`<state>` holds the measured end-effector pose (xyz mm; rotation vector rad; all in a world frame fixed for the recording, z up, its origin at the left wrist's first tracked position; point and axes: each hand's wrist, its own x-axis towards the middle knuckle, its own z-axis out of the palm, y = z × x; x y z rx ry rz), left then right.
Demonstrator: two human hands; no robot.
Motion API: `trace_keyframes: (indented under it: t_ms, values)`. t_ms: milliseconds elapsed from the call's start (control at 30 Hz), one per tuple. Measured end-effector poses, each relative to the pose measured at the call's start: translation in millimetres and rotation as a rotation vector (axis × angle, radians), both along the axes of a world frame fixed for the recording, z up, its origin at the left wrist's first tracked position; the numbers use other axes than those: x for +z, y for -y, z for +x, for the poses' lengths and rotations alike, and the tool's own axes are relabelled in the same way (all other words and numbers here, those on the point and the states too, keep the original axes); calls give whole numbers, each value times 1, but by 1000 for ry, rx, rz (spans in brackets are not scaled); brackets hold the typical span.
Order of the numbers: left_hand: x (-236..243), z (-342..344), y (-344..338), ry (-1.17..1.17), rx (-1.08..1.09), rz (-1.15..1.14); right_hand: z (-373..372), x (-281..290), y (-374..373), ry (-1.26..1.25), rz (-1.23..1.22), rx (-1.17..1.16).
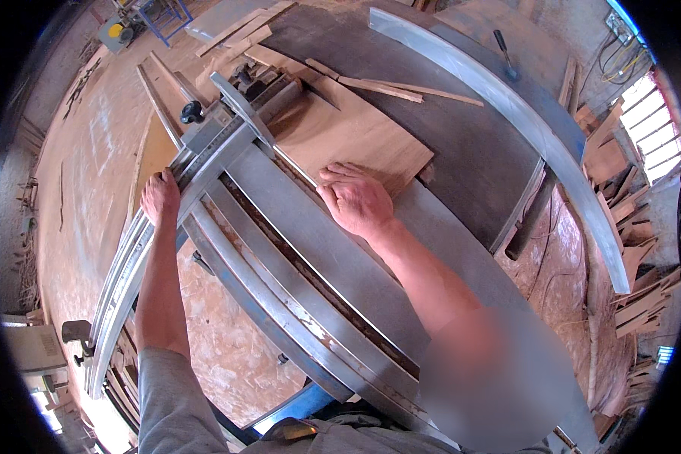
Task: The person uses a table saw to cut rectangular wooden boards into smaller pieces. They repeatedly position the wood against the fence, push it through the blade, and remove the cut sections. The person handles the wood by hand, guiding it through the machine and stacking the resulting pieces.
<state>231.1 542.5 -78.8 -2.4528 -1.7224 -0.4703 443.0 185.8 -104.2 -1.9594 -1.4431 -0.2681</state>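
Note:
My left hand (160,198) is wrapped round the metal crosscut fence (129,246) on the left side of the panel saw. My right hand (354,198) rests on the near edge of a flat wooden board (386,144), its fingers stretched out and bent a little. The board lies on the grey sliding table (310,216), its far left part under a clamp-like metal block (280,97). A metal stop with a black knob (192,112) sits on the frame beyond my left hand.
A long curved-looking metal rip fence (522,110) runs along the right. Thin wooden strips (386,89) lie on the dark saw table (318,34). Offcuts (635,219) are piled at the far right. A blue-framed machine (159,19) stands at the back left.

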Motion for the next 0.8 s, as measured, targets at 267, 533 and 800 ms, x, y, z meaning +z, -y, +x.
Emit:
trace_keyframes:
  t_ms: [267,533,800]
  values:
    - [0,-3,2,23,8,0,-3,5,0,24,26,16]
    - [0,-4,-2,-10,-18,2,-4,2,0,32,48,7]
    - [6,-2,5,0,-6,-52,-5,-5,0,4,-10,-44]
